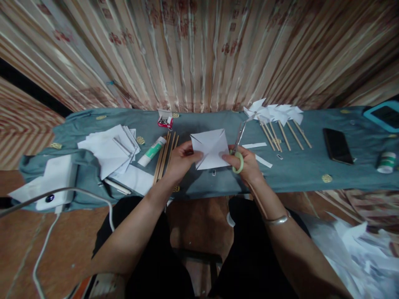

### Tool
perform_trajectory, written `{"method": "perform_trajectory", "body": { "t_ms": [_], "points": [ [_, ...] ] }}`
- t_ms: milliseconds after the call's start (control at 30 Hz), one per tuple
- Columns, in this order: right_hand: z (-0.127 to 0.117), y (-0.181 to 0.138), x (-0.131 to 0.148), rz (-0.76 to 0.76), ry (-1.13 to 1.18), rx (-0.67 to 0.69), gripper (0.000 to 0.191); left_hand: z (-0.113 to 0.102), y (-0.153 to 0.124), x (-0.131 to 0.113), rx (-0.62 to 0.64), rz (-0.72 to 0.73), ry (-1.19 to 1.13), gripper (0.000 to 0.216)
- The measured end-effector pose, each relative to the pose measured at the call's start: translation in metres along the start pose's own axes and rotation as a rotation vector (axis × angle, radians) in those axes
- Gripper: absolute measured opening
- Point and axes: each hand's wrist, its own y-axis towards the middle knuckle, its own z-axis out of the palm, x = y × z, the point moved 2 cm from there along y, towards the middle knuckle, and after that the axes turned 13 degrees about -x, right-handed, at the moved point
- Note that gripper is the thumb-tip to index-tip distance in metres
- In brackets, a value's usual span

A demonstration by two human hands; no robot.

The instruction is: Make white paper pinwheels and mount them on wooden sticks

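1. As the head view shows, a square white paper sheet (212,148) with slits at its corners is held spread above the cloth-covered, grey-green counter (305,170), presumably to keep the cuts visible.
2. Left hand (183,161): fingers grasping the sheet's left edge, thumb on top, seemingly for steadiness.
3. Right hand (248,164): fingers pinching the opposite edge while carrying metal scissors with pale-green handles (239,139), blades directed away, likely for safety.
4. Bare brown wooden sticks (164,156) lie beside the left hand, within reach; white paper pinwheels (276,113) on sticks are grouped right, apparently set aside.
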Motion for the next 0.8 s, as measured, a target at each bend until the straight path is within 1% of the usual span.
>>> {"method": "perform_trajectory", "body": {
  "t_ms": [100, 167, 267, 367, 467, 567, 633, 733, 800],
  "points": [
    [0.002, -0.002, -0.003, -0.034, -0.038, -0.026, 0.047, 0.005, -0.004, 0.006, -0.022, -0.116, -0.103, 0.034],
    [0.004, -0.003, -0.005, -0.049, -0.042, -0.038, 0.047, 0.008, -0.008, 0.011, -0.005, -0.193, -0.109, 0.035],
    [0.005, -0.004, -0.005, -0.06, -0.047, -0.023, 0.046, 0.008, -0.01, 0.014, -0.034, -0.208, -0.063, 0.038],
    [0.002, -0.006, -0.004, -0.083, -0.083, 0.038, 0.044, 0.003, -0.006, 0.014, -0.064, -0.171, -0.023, 0.038],
    [-0.005, -0.01, -0.001, -0.094, -0.169, 0.15, 0.047, -0.005, 0.002, 0.01, -0.07, -0.079, 0.051, 0.036],
    [-0.013, -0.016, 0.001, -0.008, -0.247, 0.309, 0.052, -0.016, 0.014, 0.006, -0.105, 0.07, 0.137, 0.032],
    [-0.018, -0.02, 0.003, 0.068, -0.274, 0.427, 0.054, -0.021, 0.02, 0.006, -0.117, 0.144, 0.174, 0.031],
    [-0.022, -0.024, 0.004, 0.138, -0.298, 0.557, 0.055, -0.024, 0.025, 0.006, -0.122, 0.174, 0.193, 0.031],
    [-0.023, -0.025, 0.004, 0.16, -0.304, 0.599, 0.056, -0.023, 0.024, 0.006, -0.124, 0.158, 0.18, 0.033]
  ]
}}
